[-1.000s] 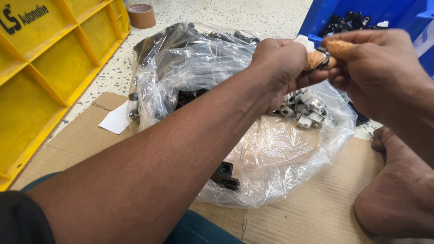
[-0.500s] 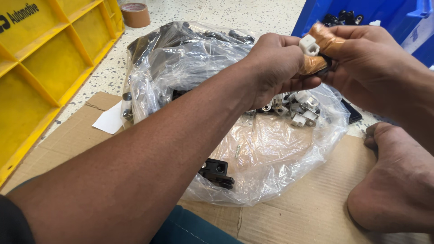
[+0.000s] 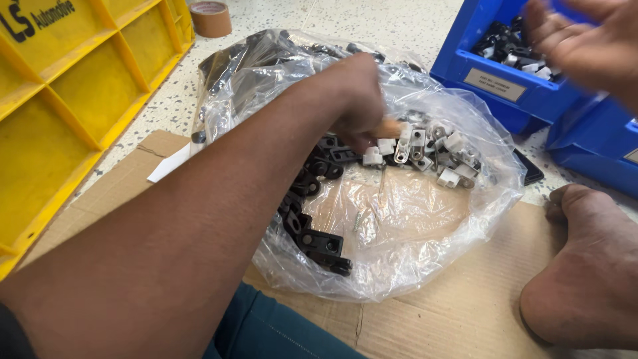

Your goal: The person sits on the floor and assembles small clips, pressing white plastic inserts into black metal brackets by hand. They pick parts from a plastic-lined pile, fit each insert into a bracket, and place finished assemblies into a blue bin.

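Nearest, a flat sheet of brown corrugated cardboard (image 3: 465,312) lies on the speckled floor (image 3: 372,20), with a bare foot (image 3: 585,272) resting on its right edge. On the cardboard sits a crumpled clear plastic bag (image 3: 399,246) holding black plastic clips (image 3: 312,233) along its left side and small white plastic clips (image 3: 432,149) toward its far side. The left hand (image 3: 355,100) reaches down into the bag, its grip closed on a small orange-brown piece (image 3: 387,127) right beside the white clips. At the floor's left edge stands a yellow plastic divided tray (image 3: 73,100), and past it a roll of brown tape (image 3: 211,18). At the far right, the right hand (image 3: 585,40) hovers, blurred, over a blue plastic bin (image 3: 505,86) of black and white parts; whether its grip is apart or together I cannot tell.
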